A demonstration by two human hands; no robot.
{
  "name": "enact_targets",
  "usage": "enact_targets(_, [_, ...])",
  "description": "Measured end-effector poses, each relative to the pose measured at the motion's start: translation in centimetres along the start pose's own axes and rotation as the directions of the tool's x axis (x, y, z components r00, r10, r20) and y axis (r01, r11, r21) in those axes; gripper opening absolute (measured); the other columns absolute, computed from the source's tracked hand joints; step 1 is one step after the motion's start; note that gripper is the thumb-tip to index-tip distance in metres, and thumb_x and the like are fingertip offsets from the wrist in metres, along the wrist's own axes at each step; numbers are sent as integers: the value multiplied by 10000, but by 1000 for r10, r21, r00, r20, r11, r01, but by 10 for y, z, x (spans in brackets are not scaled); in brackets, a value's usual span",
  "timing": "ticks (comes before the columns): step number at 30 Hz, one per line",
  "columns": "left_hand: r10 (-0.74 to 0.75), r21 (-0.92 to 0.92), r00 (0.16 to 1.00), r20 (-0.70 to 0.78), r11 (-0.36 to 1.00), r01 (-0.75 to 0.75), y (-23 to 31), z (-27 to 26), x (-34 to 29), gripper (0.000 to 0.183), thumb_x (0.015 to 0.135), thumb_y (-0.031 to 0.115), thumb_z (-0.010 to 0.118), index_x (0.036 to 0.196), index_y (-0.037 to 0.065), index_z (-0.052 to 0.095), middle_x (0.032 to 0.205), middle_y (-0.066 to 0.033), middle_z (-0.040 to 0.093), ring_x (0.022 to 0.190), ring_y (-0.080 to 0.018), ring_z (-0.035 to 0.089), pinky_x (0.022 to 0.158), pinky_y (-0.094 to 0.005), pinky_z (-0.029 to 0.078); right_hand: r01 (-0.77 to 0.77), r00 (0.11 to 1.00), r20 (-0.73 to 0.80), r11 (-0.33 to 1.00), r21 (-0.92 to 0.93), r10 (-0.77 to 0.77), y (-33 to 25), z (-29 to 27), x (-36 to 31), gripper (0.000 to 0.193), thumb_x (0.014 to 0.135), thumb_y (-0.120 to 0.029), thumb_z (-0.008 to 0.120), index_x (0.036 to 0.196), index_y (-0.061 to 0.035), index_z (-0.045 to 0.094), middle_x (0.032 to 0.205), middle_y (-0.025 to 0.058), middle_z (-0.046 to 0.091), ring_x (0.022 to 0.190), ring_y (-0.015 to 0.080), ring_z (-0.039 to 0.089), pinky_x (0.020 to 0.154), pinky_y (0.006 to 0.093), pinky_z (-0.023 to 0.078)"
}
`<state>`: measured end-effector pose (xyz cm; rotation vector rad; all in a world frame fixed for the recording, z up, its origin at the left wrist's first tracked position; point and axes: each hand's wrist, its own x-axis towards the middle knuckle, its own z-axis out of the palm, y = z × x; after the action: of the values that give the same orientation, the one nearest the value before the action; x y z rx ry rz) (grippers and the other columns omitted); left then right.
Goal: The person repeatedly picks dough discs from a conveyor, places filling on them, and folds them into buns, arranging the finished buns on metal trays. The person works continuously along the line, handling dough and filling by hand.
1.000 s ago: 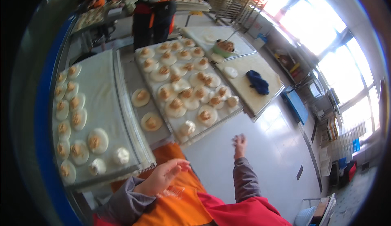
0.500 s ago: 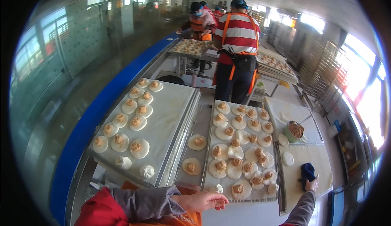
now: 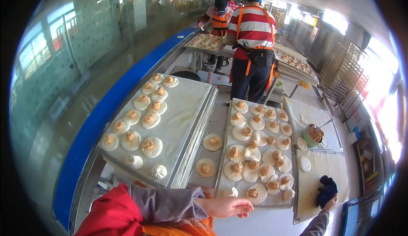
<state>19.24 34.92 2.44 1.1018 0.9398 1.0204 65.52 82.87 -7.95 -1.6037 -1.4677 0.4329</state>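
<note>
My right hand (image 3: 330,203) grips a crumpled dark blue cloth (image 3: 327,191) over the bare part of the lower right tray (image 3: 308,185). Loosely curled and holding nothing, my left hand (image 3: 231,206) hovers by the near edge of the middle tray (image 3: 221,185). That tray carries many flat round dough wrappers (image 3: 233,170) topped with brown minced filling. Beside my left hand sits a small pleated bun (image 3: 230,192). A plain dough wrapper (image 3: 304,164) lies on the right tray above the cloth. Next to it stands a green bowl (image 3: 313,135) of filling with a utensil in it.
On the left, a stacked tray (image 3: 187,108) bears filled wrappers and two pleated buns (image 3: 159,171). A blue-edged belt (image 3: 106,104) runs along the left. Two filled wrappers (image 3: 206,167) lie between the trays. A co-worker in a striped shirt (image 3: 254,28) stands ahead.
The blue cloth has shifted slightly and looks more spread in my right hand. My left hand has moved a little right. The view has shifted, moving the trays within the picture.
</note>
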Motion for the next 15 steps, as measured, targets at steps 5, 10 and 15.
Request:
enact_targets(5, [138,104,990,-5,985,-137,4,8,44,519,1054,356,524,1436,32,387,1206,-130,609,1061,-198,615,939,-339,510,-107,993,109,757,644,48,-84,-65,-59,621,1048,-463,472,1466,-4,459,1411,151,533,1260,264,546,1101,413,418])
enact_targets(10, [500,168,863,-73,859,-483,41,79,125,1103,850,328,792,1608,107,22,1624,-256,129,1499,-408,191,1226,-462,169,-106,982,182,623,775,-59,-176,-89,-184,583,1057,-413,463,1477,-10,430,1434,147,507,1280,263,526,1116,405,398])
enact_targets(15, [587,46,798,-132,808,-587,47,118,120,761,838,31,689,1520,72,354,1480,-197,439,1389,-302,423,1172,-368,303,-105,985,166,612,784,-44,-226,-66,-341,549,1066,-363,454,1488,-16,400,1456,143,480,1301,261,505,1132,397,377])
